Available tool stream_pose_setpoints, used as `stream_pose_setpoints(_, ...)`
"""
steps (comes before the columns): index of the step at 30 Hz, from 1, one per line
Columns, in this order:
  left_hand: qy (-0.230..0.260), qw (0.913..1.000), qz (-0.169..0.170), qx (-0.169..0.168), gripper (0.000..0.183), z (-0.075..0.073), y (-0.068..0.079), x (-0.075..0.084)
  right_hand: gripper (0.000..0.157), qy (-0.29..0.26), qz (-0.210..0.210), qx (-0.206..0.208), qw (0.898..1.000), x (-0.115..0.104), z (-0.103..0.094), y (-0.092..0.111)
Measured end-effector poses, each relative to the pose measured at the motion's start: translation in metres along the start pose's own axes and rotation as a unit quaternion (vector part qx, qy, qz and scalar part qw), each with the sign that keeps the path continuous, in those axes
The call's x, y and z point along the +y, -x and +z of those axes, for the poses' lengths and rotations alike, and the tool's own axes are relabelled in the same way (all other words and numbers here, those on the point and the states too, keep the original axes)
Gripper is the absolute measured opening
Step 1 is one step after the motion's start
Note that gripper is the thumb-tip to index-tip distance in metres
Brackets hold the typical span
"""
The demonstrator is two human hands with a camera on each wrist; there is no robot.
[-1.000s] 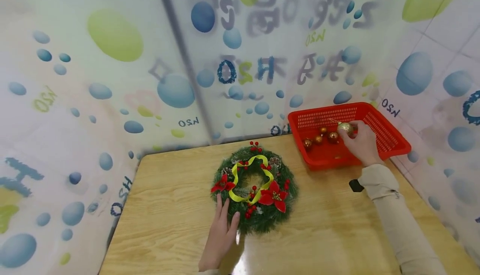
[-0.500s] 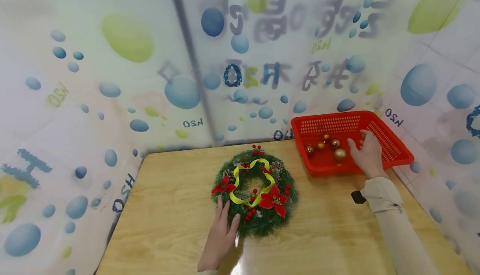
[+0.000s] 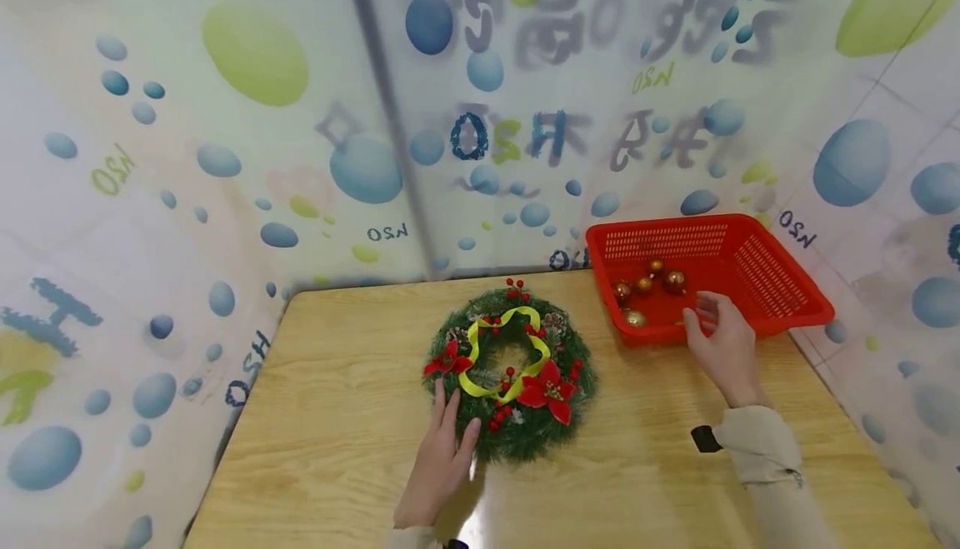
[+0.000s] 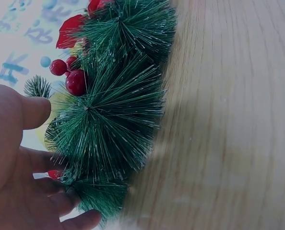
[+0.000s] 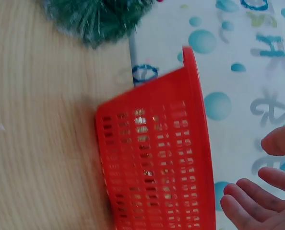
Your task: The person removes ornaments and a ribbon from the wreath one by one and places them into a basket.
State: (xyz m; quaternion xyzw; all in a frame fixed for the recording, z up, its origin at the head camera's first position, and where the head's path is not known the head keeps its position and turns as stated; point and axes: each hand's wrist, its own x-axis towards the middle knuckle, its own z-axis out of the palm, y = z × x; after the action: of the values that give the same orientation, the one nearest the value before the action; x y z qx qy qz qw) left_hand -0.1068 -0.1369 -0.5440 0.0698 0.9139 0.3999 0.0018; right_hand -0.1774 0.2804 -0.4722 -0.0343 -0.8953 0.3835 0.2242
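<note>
A green wreath with red flowers, red berries, pine cones and a wavy yellow ribbon lies on the table. My left hand rests its extended fingers on the wreath's near left edge. In the left wrist view the fingers reach behind the green needles. My right hand is over the near rim of a red basket, fingers loosely bent and holding nothing. A pale gold ball lies in the basket's near left corner. Several smaller copper and gold balls sit behind it.
The wooden table meets a patterned wall at the back. Toward the back right corner stands the basket, right of the wreath. A small black object is attached at the right cuff.
My right hand has let go of the pale gold ball into the basket and drawn back toward its near rim. The ball has rolled left. My left hand has stayed at the wreath.
</note>
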Motion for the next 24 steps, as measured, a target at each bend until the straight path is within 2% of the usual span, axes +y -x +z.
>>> stream_pose_setpoints(6, 0.003, 1.0000, 0.001, -0.005, 0.068, 0.000, 0.001, 0.002, 0.036, -0.025, -0.024, 0.017, 0.999, -0.008, 0.013, 0.014)
stream_pose_setpoints(14, 0.000, 1.0000, 0.008, -0.003, 0.067, 0.000, 0.002, 0.006, 0.027, -0.058, -0.086, 0.052, 0.993, -0.029, 0.037, 0.035)
stream_pose_setpoints(19, 0.000, 1.0000, 0.009, -0.002, 0.067, 0.001, 0.004, 0.007, 0.029, -0.094, -0.116, 0.035, 0.988, -0.046, 0.054, 0.044)
stream_pose_setpoints(24, 0.005, 0.9999, 0.014, -0.001, 0.067, 0.003, 0.007, 0.008, 0.029, -0.109, -0.114, 0.015, 0.987, -0.053, 0.070, 0.054)
